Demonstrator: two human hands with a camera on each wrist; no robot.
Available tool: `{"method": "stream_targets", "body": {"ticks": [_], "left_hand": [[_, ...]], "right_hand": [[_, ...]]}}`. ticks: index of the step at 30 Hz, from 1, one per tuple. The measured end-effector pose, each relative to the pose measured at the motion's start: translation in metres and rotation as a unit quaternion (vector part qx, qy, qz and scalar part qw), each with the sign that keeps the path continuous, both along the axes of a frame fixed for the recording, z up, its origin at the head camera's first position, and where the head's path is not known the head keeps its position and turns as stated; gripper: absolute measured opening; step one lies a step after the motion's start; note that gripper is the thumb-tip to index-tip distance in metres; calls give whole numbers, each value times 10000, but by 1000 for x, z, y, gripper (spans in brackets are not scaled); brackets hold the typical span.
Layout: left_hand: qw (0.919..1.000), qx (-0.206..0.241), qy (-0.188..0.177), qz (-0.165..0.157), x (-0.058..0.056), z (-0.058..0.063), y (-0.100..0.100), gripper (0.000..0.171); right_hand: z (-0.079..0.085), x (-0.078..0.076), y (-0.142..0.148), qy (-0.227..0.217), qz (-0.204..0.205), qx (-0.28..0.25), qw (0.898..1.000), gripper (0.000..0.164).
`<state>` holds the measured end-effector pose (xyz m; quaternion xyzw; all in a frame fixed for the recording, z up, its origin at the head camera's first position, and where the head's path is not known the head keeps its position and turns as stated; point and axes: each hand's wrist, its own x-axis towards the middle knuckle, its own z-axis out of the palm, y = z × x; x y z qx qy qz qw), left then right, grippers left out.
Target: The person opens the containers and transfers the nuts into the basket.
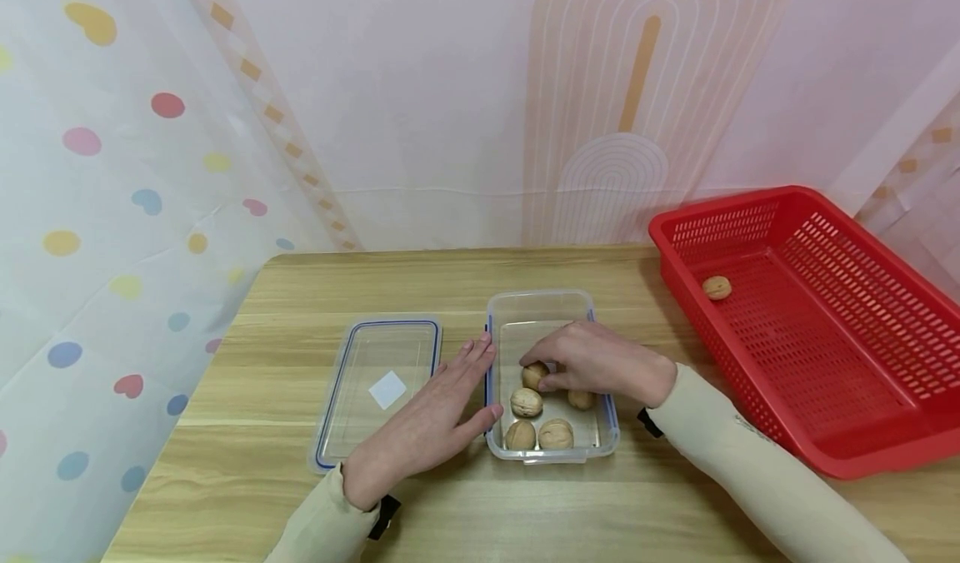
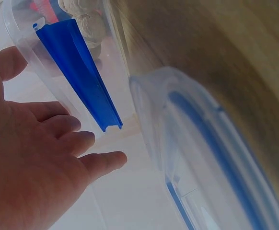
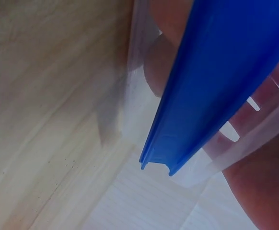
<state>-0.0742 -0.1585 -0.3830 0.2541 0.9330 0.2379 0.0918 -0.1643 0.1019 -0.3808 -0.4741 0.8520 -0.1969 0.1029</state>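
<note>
Steady box (image 1: pixel 540 305) w/ straight-fingered L grip (image 1: pixel 429 421) &, w/ R grip (image 1: pixel 602 365) pinching walnut (image 1: pixel 533 375), settle gently w/o bumping nearby nuts (image 1: pixel 527 403).

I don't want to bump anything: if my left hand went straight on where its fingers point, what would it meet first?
Your left hand would probably meet the left side of the clear container first; whether they touch now is unclear.
</note>
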Motion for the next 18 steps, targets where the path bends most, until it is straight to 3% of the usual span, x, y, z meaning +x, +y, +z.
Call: {"method": "stream_targets", "body": {"ticks": [8, 18], "left_hand": [[10000, 37, 54, -18, 0, 0, 0, 77], [10000, 94, 10, 28, 1, 0, 1, 77]], "right_hand": [[4, 5, 6, -14, -198, -290, 9994, 28], [10, 17, 19, 47, -320, -731, 9968, 37]]}}
